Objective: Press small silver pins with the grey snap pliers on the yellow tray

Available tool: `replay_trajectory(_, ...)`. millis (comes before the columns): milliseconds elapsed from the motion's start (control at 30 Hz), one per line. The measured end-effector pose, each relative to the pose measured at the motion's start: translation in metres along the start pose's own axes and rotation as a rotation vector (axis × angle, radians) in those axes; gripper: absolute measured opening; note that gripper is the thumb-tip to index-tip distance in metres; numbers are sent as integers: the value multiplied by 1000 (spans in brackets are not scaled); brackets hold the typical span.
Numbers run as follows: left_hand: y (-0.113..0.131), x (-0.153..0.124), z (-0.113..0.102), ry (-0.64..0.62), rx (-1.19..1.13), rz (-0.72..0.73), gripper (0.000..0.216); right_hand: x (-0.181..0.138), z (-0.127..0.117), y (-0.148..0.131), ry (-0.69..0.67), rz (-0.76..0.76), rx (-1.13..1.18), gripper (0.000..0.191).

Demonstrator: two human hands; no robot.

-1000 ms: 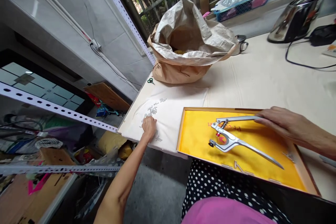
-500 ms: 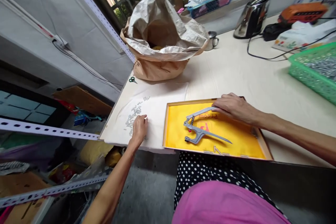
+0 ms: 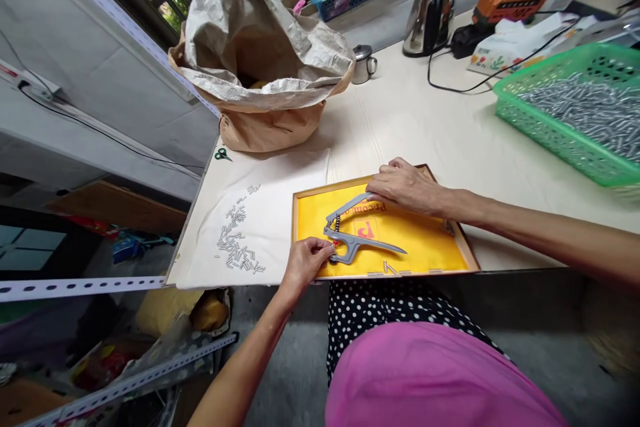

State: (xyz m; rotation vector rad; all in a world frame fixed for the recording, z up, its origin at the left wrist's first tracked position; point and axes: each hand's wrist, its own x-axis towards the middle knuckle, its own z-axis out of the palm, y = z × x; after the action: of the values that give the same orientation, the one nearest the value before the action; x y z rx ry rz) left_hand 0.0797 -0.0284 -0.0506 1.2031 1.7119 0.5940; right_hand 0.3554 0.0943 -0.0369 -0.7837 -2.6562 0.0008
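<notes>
A grey metal hand press plier (image 3: 356, 240) lies on a yellow mat inside a shallow wooden tray (image 3: 295, 227) at the table's front edge. My left hand (image 3: 305, 261) is at the plier's jaw end, fingertips pinched together there; what they hold is too small to tell. My right hand (image 3: 407, 187) rests on the plier's upper handle. A scatter of small metal pieces (image 3: 235, 247) lies on a white cloth (image 3: 280, 200) left of the tray.
A crumpled paper sack (image 3: 265, 73) stands at the back left. A green basket (image 3: 565, 127) full of metal pieces sits at the right. A kettle (image 3: 433, 10), a small cup (image 3: 364, 63), cables and a tissue box line the back. Small scissors (image 3: 221, 155) lie near the sack.
My left hand left the scattered metal pieces on the cloth and moved right to the plier's jaw. My right hand stayed on the upper handle. The view swung right.
</notes>
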Motion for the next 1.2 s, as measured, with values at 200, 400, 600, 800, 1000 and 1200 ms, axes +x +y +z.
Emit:
replay_trajectory(200, 18, -1, -6, -83, 126, -60, 12, 1, 4, 0, 22, -13, -38, 45)
replay_trajectory(400, 37, -10, -3, -182, 123, -240, 13, 4, 4, -6, 7, -29, -69, 38)
replay_trajectory(600, 32, -13, 1, -96, 54, -213, 13, 0, 1, -23, -19, 44, -101, 40)
replay_trajectory(800, 26, -13, 2, -53, 20, -177, 12, -9, -3, -50, -93, 107, -86, 94)
replay_trajectory(1000, 19, -18, 0, -48, 49, -85, 10, -15, -5, -64, -180, 114, -83, 102)
replay_trajectory(1200, 11, -14, 0, -37, 30, -55, 11, -18, 0, -77, -200, 184, -83, 83)
